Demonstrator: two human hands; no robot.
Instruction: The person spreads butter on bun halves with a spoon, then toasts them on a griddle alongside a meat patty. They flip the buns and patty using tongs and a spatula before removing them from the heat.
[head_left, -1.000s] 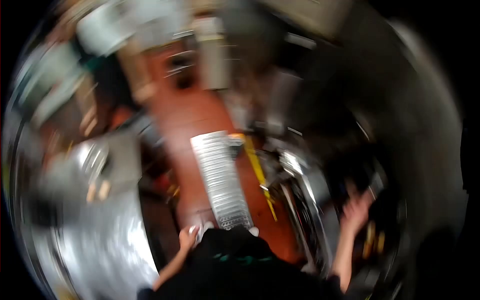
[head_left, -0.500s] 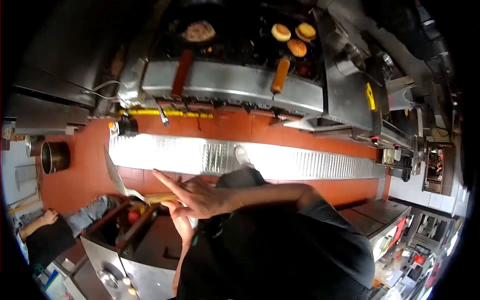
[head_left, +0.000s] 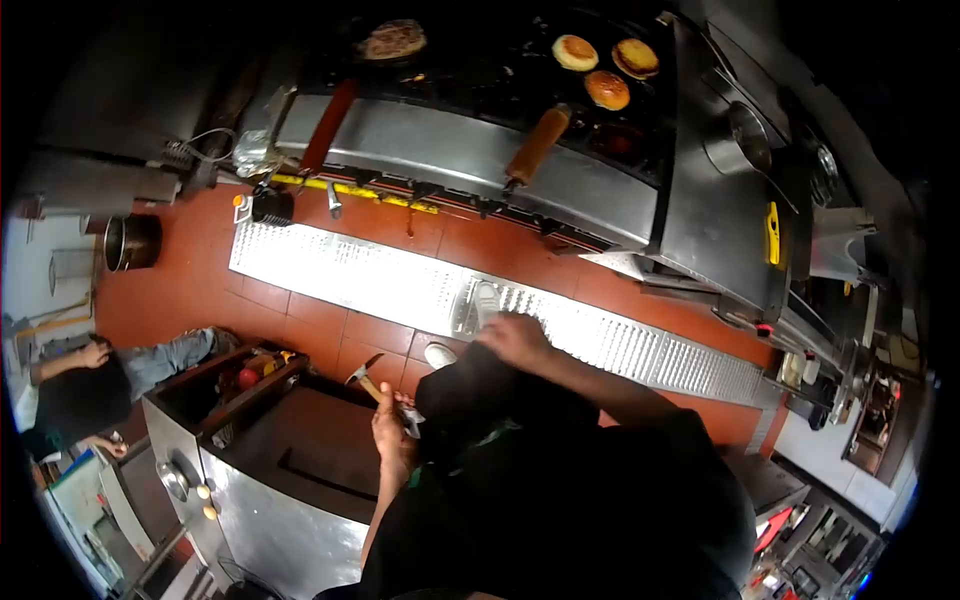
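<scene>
Left hand (head_left: 393,434) closed around wooden-handled spatula (head_left: 370,386), long axis pointing forward-left; right hand (head_left: 517,342) apart, blurred, grip indeterminable.

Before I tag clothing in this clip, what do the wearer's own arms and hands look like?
The left hand and right hand are ungloved. The right forearm is bare below a short black sleeve. No watch or cable shows; the right hand is blurred.

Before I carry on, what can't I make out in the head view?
In the head view:
- Right hand: motion blur; whether it holds anything is unclear.
- Wooden-handled tool: lower handle hidden by the left hand.
- Pot at far left: contents lost in shadow.
</scene>
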